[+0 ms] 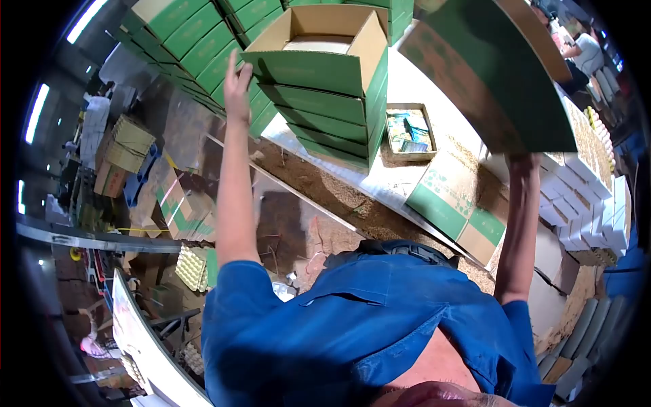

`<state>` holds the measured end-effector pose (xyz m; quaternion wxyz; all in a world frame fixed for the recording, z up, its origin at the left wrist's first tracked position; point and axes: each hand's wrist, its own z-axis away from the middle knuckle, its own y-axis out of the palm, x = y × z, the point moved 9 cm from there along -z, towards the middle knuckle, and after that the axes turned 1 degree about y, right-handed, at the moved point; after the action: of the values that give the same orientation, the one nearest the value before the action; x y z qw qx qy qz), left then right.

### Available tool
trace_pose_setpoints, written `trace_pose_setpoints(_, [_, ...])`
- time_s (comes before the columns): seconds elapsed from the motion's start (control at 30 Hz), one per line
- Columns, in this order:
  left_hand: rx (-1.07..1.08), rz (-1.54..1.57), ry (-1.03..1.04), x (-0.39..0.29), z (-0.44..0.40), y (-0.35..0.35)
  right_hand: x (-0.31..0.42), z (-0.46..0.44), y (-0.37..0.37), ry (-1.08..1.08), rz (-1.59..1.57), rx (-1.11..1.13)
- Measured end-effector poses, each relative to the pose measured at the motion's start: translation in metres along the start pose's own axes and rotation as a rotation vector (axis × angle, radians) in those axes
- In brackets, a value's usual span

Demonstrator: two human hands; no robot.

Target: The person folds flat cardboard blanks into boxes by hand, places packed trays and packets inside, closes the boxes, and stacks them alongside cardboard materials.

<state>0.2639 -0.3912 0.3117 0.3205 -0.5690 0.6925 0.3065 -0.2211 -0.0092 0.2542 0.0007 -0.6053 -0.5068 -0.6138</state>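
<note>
One raised box (491, 74) is held aloft by the right grip (523, 161), which is closed on its lower edge; most of the fingers are hidden by the cardboard. The box is tilted, with its green outer side, blotched with brown, turned toward the wearer, and it is held well above the worktop (403, 76), to the right of a stack (319, 102) of green boxes. By the left grip nothing is grasped: the fingers of that left grip (237, 88) are extended and loosely parted at the left corner of the stack's top box (308, 68), though whether that corner is touched cannot be told. The top box is left open upward, and a pale surface can be seen inside. More green boxes (193, 37) are piled beyond, to the left. Just right of the stack, a small tray (431, 129) is filled with blue and green packets (411, 134). Nearer the wearer, flattened cardboard (444, 186) printed with green is laid down, with loose brown bits scattered about it. White cartons (576, 180) are stacked at the far right, and a seated person (588, 54) is seen beyond them.
</note>
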Motion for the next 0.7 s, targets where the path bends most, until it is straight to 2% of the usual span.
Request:
trace_pose_setpoints(0.07, [0.229, 0.019, -0.353, 0.082, -0.019, 0.004, -0.01, -0.035, 0.063, -0.088, 0.025, 0.172])
trace_pose_setpoints(0.1, [0.185, -0.009, -0.326, 0.079, -0.017, 0.005, -0.022, -0.045, 0.094, -0.104, 0.035, 0.247])
trace_pose_setpoints(0.13, [0.14, -0.038, -0.301, 0.077, -0.014, 0.007, -0.034, -0.044, 0.13, -0.046, 0.093, 0.207])
trace_pose_setpoints(0.2, [0.082, -0.05, -0.291, 0.089, -0.013, 0.001, -0.073, -0.049, 0.182, 0.16, 0.208, 0.235])
trace_pose_setpoints(0.23, [0.156, -0.067, -0.265, 0.083, -0.01, 0.006, -0.097, -0.044, 0.203, 0.233, 0.296, 0.107])
trace_pose_setpoints(0.3, [0.234, -0.085, -0.239, 0.069, 0.005, 0.01, -0.131, -0.024, 0.247, 0.446, 0.615, 0.237])
trace_pose_setpoints(0.33, [0.215, -0.082, -0.182, 0.055, 0.012, 0.011, -0.134, -0.021, 0.262, 0.449, 0.686, 0.313])
trace_pose_setpoints(0.37, [0.201, -0.079, -0.129, 0.045, 0.014, 0.012, -0.136, -0.018, 0.27, 0.454, 0.754, 0.384])
trace_pose_setpoints(0.4, [0.235, -0.083, -0.158, 0.062, 0.012, 0.004, -0.138, -0.029, 0.274, 0.454, 0.858, 0.472])
trace_pose_setpoints(0.43, [0.234, -0.08, -0.152, 0.054, 0.012, 0.007, -0.125, -0.035, 0.287, 0.379, 1.135, 0.527])
trace_pose_setpoints(0.5, [0.272, 0.005, -0.206, 0.046, 0.024, 0.014, -0.106, -0.028, 0.305, 0.3, 1.499, 0.706])
trace_pose_setpoints(0.57, [0.281, 0.019, -0.223, 0.06, 0.02, 0.013, -0.122, -0.035, 0.292, 0.344, 1.503, 0.644])
trace_pose_setpoints(0.63, [0.284, 0.037, -0.238, 0.066, 0.018, 0.013, -0.143, -0.028, 0.276, 0.536, 1.309, 0.634])
trace_pose_setpoints(0.7, [0.316, 0.053, -0.286, 0.066, 0.021, 0.014, -0.144, -0.035, 0.273, 0.493, 1.314, 0.623])
